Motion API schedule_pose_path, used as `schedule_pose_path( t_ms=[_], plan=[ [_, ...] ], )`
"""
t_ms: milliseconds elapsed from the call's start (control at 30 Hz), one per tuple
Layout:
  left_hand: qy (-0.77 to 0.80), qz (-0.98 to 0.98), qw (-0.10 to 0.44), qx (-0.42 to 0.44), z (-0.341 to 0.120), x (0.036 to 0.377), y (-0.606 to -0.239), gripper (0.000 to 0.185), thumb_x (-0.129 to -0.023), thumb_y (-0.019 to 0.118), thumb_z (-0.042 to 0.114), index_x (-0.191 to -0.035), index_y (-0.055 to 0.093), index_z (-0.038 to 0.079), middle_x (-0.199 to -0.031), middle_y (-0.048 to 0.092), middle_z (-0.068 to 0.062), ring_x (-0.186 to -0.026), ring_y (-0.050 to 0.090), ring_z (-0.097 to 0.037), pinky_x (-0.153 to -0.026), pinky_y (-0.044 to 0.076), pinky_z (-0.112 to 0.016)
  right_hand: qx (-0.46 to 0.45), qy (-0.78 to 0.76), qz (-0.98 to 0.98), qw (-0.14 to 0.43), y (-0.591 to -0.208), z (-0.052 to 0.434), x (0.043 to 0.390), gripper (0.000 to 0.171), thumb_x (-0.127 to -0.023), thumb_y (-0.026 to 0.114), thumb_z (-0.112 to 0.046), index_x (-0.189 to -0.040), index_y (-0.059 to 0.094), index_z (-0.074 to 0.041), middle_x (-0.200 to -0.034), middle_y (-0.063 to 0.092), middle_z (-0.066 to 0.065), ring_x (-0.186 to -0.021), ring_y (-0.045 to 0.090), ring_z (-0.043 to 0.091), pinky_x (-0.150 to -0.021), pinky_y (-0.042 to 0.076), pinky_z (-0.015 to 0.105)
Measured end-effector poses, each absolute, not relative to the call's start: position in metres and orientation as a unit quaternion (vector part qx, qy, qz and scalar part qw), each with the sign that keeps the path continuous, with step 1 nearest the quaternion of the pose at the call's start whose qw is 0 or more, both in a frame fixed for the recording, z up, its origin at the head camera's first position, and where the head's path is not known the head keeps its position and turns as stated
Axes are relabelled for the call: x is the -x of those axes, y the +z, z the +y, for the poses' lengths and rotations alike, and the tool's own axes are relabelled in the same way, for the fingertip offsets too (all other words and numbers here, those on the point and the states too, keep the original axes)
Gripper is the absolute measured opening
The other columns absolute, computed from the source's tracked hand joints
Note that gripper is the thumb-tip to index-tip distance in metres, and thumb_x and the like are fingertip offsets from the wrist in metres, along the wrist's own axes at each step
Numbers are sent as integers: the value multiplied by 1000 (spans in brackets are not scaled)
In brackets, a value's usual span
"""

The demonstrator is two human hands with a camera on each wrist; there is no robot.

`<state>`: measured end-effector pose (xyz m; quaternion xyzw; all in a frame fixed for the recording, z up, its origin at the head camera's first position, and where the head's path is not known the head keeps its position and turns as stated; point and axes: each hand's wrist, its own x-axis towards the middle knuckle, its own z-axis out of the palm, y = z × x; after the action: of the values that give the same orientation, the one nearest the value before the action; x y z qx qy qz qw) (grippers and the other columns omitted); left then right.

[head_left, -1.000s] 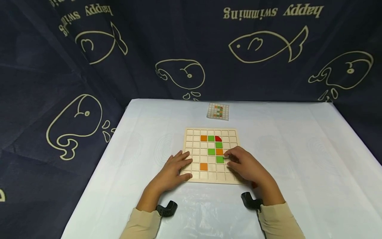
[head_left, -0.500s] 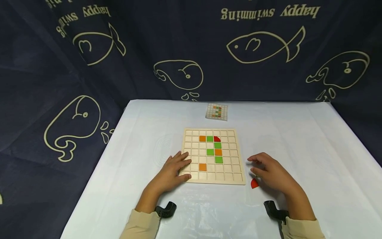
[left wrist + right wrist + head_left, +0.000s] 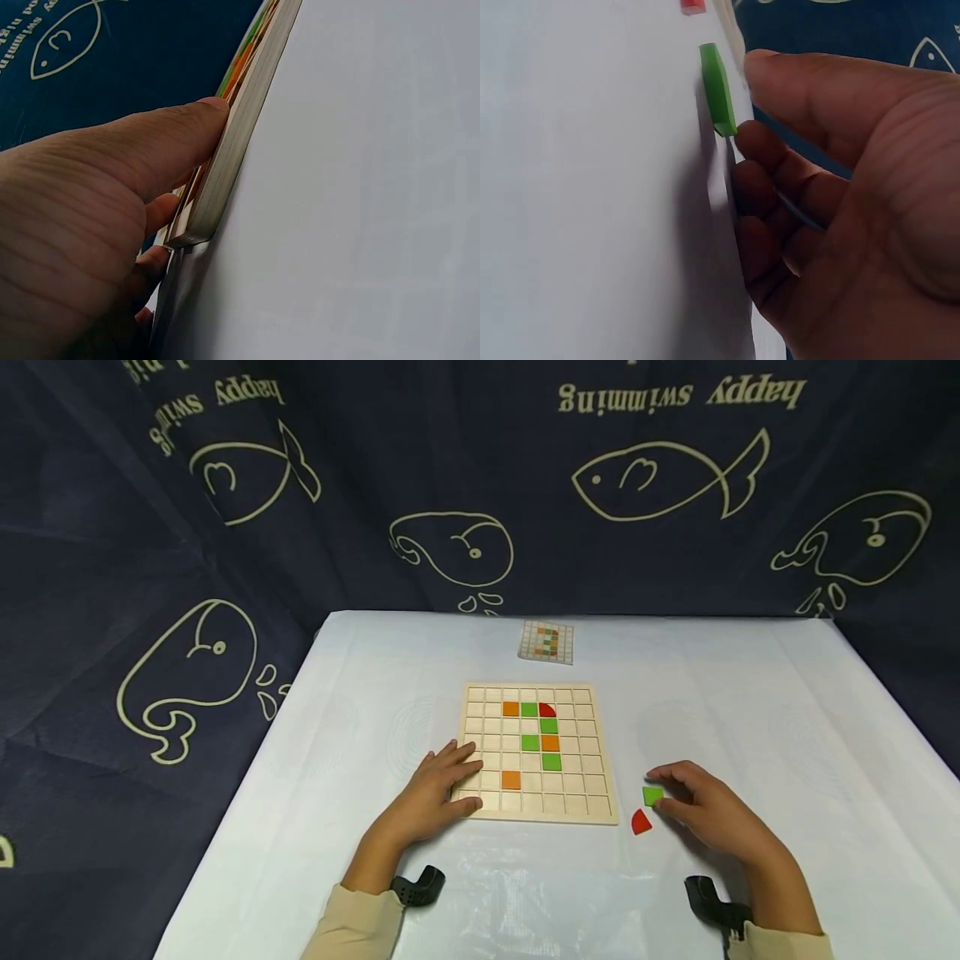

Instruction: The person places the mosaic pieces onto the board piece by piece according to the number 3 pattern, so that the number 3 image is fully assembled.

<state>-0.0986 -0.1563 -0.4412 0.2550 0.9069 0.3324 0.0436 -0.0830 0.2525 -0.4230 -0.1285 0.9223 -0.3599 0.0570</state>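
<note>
The left hand (image 3: 435, 789) lies flat on the near left corner of the wooden grid board (image 3: 537, 752), fingers straight and relaxed on the top, the thumb pressed against the board's side as the left wrist view shows (image 3: 169, 142); it grips nothing, and probably it rests there to keep the board from sliding on the smooth white table cover (image 3: 750, 710). The board sits near the middle of the table, approx. halfway between the near and far edge. In its cells there are already coloured tiles: an orange one (image 3: 512, 709), a green one (image 3: 529, 709) and a red quarter-circle (image 3: 547, 709) in the second row, more green and orange below them, and a single orange tile (image 3: 511, 779) near the left hand. The right hand (image 3: 705, 814) is on the cover to the right of the board's near right corner, apart from it. Its fingers are curled and its fingertips touch a loose green square tile (image 3: 652, 795); in the right wrist view the tile (image 3: 718, 97) seems tipped up at one edge, between thumb and fingers, but I cannot tell for sure if it is already lifted or only pinched on the cover. A loose red quarter-circle piece (image 3: 640, 822) lies just beside, a bit nearer to the person. At the far edge a small pattern card (image 3: 547, 641) lies flat, facing the person, so the colours can be compared w/ the board.
</note>
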Motion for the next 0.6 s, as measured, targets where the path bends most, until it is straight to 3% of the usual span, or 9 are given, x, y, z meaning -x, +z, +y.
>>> schedule_pose_path(
  t_ms=[233, 500, 600],
  plan=[
    [332, 907, 42, -255, -156, 99, -441, 55, -90, 73, 26, -139, 58, 5, -155, 39, -12, -147, 23, -36, -115, 14, -62, 141, -360, 921, 53, -428, 253, 83, 34, -85, 74, -1, -117, 66, -5, -120, 62, 10, -117, 54, 31, -91, 37, 12],
    [329, 909, 45, -253, -156, 98, -441, 55, -91, 73, 26, -139, 57, 5, -155, 39, -12, -147, 23, -36, -116, 14, -61, 158, -330, 930, 38, -432, 253, 86, 29, -85, 68, 5, -112, 68, -6, -114, 63, 7, -112, 56, 30, -93, 45, 34],
    [329, 909, 45, -252, -156, 98, -441, 55, -91, 73, 26, -140, 57, 5, -156, 38, -11, -148, 22, -35, -116, 13, -60, 154, -334, 929, 39, -431, 252, 85, 28, -86, 68, 4, -111, 68, -7, -113, 63, 6, -110, 57, 28, -92, 46, 34]
  ],
)
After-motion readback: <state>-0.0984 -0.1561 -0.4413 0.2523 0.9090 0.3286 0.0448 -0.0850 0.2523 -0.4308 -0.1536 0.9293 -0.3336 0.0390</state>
